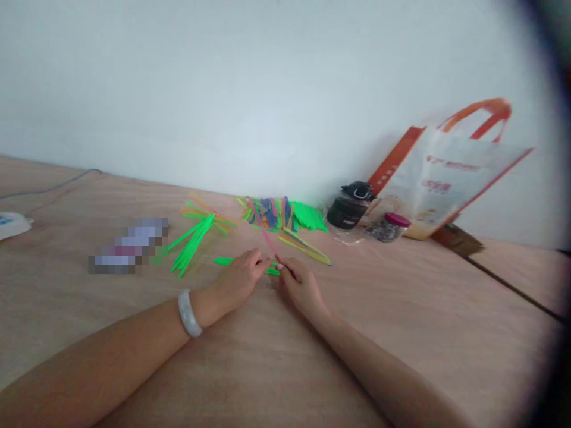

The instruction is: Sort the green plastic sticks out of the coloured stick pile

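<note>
A thin pink strip slants away from my fingertips over the wooden table. Its near end is pinched between the thumb and fingers of my right hand. My left hand, with a pale bangle on the wrist, is closed close beside it; whatever its fingertips hold is too small to make out. Bright green strips lie on the table beneath and behind my left hand. Just beyond my right hand rests a flat yellow strip with a bluish one along it.
Green sticks fan out at left. Against the wall lie many-coloured strips and a green bundle. A black-lidded bottle, a jar with a dark pink lid and a white-and-orange bag stand right. A blurred-out object lies left.
</note>
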Demonstrator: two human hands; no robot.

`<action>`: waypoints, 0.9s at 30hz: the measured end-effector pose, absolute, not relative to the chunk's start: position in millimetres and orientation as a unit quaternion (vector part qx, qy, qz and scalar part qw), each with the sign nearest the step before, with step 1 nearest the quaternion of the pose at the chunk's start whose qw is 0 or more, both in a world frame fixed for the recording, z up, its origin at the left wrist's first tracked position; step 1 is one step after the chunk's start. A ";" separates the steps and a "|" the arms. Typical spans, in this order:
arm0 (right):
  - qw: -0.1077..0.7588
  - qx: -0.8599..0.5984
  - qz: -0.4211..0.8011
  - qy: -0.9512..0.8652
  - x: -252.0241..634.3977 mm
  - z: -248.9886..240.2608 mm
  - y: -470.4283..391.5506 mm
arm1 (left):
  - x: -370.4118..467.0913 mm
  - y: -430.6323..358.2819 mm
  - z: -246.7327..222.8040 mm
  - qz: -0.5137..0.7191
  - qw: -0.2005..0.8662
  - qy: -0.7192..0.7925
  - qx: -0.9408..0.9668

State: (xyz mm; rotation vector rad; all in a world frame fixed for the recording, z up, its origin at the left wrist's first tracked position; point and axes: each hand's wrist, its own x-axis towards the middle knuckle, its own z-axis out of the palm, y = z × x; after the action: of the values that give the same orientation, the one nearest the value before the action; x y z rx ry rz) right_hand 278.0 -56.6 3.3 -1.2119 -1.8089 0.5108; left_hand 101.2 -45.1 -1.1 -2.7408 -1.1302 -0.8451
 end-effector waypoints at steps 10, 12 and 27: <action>0.430 -0.475 0.193 -0.743 276.5 2.9 -60.9 | 100.0 -46.1 -1.6 -0.261 0.067 -0.366 -0.891; 0.427 -0.473 0.192 -0.746 276.1 2.9 -61.7 | 99.3 -45.7 -1.9 -0.260 0.073 -0.366 -0.891; 0.449 -0.521 0.155 -0.709 286.1 0.1 -42.8 | 78.2 -29.7 37.3 -0.255 0.124 -0.465 -0.839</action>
State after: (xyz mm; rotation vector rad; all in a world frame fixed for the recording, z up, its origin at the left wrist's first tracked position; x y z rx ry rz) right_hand 286.1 -42.8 0.1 -1.2888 -1.7545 0.3843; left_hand 78.2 -29.7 37.3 -2.4455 -1.3546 -0.7431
